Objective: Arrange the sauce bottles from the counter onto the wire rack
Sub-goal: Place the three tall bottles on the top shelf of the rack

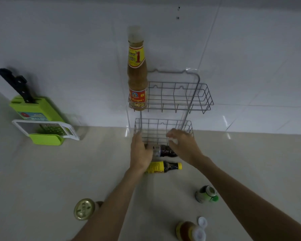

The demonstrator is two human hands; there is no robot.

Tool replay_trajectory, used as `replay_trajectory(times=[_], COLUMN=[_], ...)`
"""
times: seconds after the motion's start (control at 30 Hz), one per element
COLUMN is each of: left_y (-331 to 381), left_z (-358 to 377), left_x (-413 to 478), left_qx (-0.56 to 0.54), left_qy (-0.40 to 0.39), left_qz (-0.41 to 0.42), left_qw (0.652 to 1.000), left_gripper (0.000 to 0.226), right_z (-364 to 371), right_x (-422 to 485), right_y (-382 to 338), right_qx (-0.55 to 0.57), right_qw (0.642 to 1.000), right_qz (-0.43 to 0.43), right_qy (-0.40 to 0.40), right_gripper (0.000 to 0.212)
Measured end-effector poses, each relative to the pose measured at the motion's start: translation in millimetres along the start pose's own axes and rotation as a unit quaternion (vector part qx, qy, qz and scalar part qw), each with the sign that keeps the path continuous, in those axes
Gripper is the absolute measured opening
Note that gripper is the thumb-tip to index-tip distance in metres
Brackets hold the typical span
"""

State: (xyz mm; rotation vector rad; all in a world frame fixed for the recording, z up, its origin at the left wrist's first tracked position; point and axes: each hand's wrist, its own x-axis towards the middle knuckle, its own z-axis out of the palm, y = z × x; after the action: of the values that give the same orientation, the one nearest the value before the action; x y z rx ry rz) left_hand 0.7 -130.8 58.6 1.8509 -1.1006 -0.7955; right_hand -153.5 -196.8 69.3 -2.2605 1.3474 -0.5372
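A: Rack state?
B: Wire rack on the far wall, two tiers. Tall orange sauce bottle stands upright at the left end of the upper tier. Lower tier looks bare, hands partly cover it.
A: Hands?
B: Left hand at the lower tier's left front, fingers extended, palm against the dark bottle lying on the counter. Can't tell if it grips. Right hand above that bottle's right part, fingers curled loosely, apart, holding nothing.
A: Rest?
B: Yellow-label bottle lies just nearer. Green-cap bottle near right, flip-cap bottle at the near edge, gold-lid jar near left. Green knife block far left.
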Motion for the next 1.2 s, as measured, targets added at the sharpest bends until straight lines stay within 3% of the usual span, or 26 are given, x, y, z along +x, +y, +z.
replay_trajectory(times=[0.1,0.23,0.33,0.57,0.7,0.9,1.0,1.03,1.1,1.17,1.2], left_y=[-32.6,-61.5,-76.0,-85.2,-77.1,-52.3,-24.7,-15.0,-0.6,12.9,20.6], left_z=[22.1,31.2,34.8,40.4,35.7,7.9,-11.5,-16.7,-22.6,-25.9,-27.7], left_x=[0.9,2.5,-0.1,-7.9,-12.7,-7.6,-14.2,-18.1,-27.1,-36.3,-40.0], left_qx=[0.144,0.338,0.367,0.317,0.252,0.196,0.091,0.068,0.021,-0.025,-0.043], left_qy=[-0.133,-0.277,-0.264,-0.215,-0.165,-0.086,-0.063,-0.059,-0.043,-0.015,-0.005], left_qz=[0.041,0.039,0.078,0.078,0.082,0.128,0.127,0.124,0.123,0.123,0.126], left_qw=[0.980,0.899,0.889,0.920,0.950,0.968,0.986,0.988,0.991,0.992,0.991], left_gripper=[0.050,0.073,0.075,0.071,0.072,0.079,0.050,0.045,0.046,0.046,0.045], right_z=[23.6,49.2,61.9,61.1,46.4,-18.5,-53.0,-60.5,-70.8,-78.6,-84.5], right_x=[-8.2,-2.7,5.2,-1.0,-13.4,-22.5,-18.0,-16.9,-19.1,-25.9,-30.1], right_y=[35.4,50.0,55.0,63.6,58.2,36.1,19.1,11.9,-5.8,-27.2,-39.4], right_qx=[-0.058,-0.148,-0.195,-0.191,-0.220,-0.227,-0.265,-0.258,-0.168,0.056,0.193], right_qw=[0.987,0.968,0.958,0.963,0.974,0.942,0.895,0.891,0.921,0.955,0.952], right_qz=[0.103,0.119,0.127,0.102,0.009,-0.241,-0.341,-0.348,-0.297,-0.182,-0.127], right_qy=[-0.109,-0.167,-0.165,-0.161,-0.060,0.062,0.115,0.134,0.187,0.229,0.200], right_gripper=[0.033,0.049,0.055,0.055,0.052,0.062,0.058,0.057,0.063,0.074,0.078])
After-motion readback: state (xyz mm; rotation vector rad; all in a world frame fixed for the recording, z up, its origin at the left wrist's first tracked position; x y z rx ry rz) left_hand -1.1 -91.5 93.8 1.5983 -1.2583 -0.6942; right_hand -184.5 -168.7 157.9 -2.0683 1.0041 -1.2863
